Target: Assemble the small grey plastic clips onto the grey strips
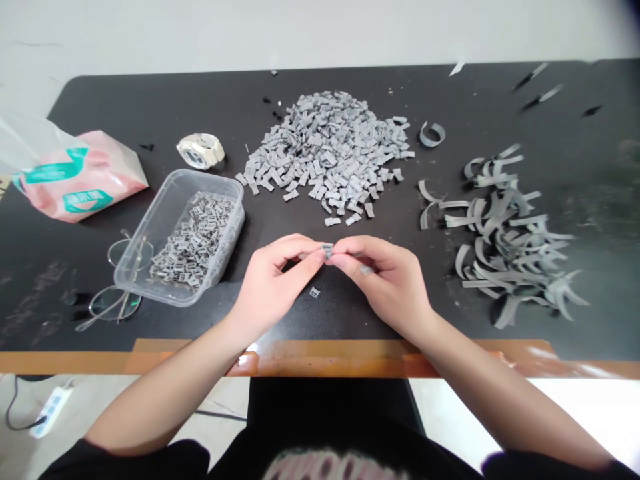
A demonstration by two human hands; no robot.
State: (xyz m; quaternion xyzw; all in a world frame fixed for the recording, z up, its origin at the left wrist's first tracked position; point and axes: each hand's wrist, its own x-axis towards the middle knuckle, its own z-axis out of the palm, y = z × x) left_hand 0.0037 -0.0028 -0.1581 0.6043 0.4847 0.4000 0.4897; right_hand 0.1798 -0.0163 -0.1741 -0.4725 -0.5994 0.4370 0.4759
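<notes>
My left hand [280, 273] and my right hand [387, 277] meet above the near middle of the table. Between their fingertips is a small grey slotted buckle [327, 249], pinched from both sides. A short grey end [367, 270], seemingly of a strap, shows below my right fingers; the rest of it is hidden in the hand. One loose grey buckle [314, 292] lies on the table just under my hands. To the left, a clear plastic box [134, 257] holds many more grey buckles [195, 240].
Beyond my hands rises a large heap of small grey pieces [335, 147]. Loose grey strap strips [505, 233] are scattered at the right, with a curled strip [432, 135] apart. A white watch [201, 151], glasses [113, 303] and a pink tissue pack [90, 177] lie left.
</notes>
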